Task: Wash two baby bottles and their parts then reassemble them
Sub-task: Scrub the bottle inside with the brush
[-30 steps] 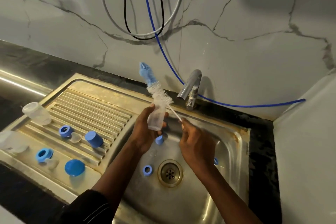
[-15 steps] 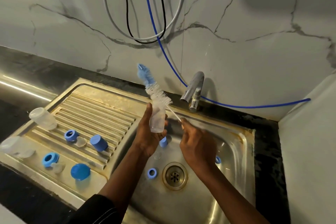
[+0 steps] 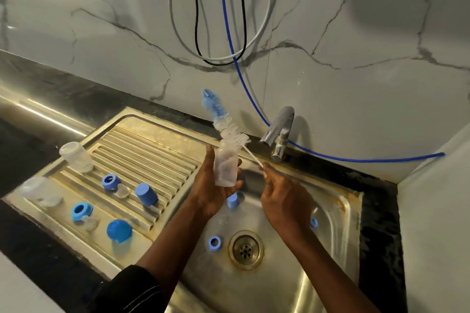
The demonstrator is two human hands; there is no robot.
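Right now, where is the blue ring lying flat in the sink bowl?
The blue ring lies low in the middle of the head view, on the floor of the sink, just left of the drain.

Over the sink (image 3: 353, 211), the left hand (image 3: 211, 193) grips a clear bottle (image 3: 226, 168) upright. The right hand (image 3: 284, 201) pinches the thin handle of a brush (image 3: 229, 129), whose white bristles sit at the bottle's top, blue tip pointing up and away. The tap (image 3: 278, 132) stands just to the right. In the basin, a blue ring (image 3: 214, 243) lies left of the drain (image 3: 245, 249). On the draining board (image 3: 152, 150) at left stand another bottle (image 3: 76, 156) and a blue cap (image 3: 145, 194).
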